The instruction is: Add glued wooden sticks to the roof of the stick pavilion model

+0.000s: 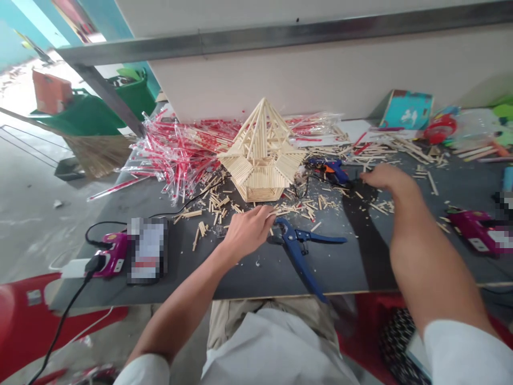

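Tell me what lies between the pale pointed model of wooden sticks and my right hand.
The head view shows a blue-and-orange glue gun there, with small wooden scraps around it.

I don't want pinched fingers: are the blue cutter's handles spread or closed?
Spread: the handles of the cutter make a wide V.

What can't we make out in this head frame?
Head view:
Left hand: its back hides the palm and anything held there.
Right hand: too blurred to tell whether it holds anything.
Phone: screen pixelated, unreadable.
Stick model: its front hides the far side.
Red chair: cut off by left edge.
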Demonstrator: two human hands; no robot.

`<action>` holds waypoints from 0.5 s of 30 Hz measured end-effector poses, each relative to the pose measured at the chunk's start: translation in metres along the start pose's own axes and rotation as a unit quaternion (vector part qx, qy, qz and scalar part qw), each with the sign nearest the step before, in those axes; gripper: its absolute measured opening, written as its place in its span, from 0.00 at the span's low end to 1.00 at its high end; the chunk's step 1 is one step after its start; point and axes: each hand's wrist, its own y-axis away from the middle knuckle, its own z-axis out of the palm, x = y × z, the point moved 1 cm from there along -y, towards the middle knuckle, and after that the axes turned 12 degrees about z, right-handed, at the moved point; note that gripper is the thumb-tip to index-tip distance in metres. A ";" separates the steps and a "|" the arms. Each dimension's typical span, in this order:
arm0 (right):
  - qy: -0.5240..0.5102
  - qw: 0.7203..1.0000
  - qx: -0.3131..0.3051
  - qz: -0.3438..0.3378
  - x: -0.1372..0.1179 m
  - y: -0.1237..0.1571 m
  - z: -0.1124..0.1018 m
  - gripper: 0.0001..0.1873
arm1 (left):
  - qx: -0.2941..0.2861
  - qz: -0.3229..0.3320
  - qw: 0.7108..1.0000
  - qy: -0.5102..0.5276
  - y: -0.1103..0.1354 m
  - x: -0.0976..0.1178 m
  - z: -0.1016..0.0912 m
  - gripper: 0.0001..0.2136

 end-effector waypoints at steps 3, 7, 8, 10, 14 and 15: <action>0.003 0.997 -0.078 0.010 -0.004 0.014 -0.035 0.22 | 0.058 0.034 0.997 0.026 -0.001 -0.002 -0.012 0.12; -0.075 0.996 -0.020 -0.047 -0.028 0.060 -0.099 0.25 | 0.125 0.071 0.988 0.046 -0.014 -0.002 -0.040 0.10; -0.139 0.986 -0.009 -0.093 -0.039 0.076 -0.114 0.22 | 0.124 0.087 0.987 0.049 -0.020 -0.001 -0.050 0.10; -0.260 0.949 -0.031 -0.175 -0.065 0.109 -0.137 0.17 | 0.144 0.101 0.984 0.039 -0.033 -0.001 -0.070 0.12; -0.437 0.824 -0.138 -0.333 -0.113 0.162 -0.152 0.11 | 0.224 0.112 0.968 0.007 -0.058 -0.002 -0.108 0.26; -0.452 0.806 -0.172 -0.340 -0.122 0.170 -0.150 0.11 | 0.233 0.118 0.965 0.006 -0.062 -0.002 -0.113 0.29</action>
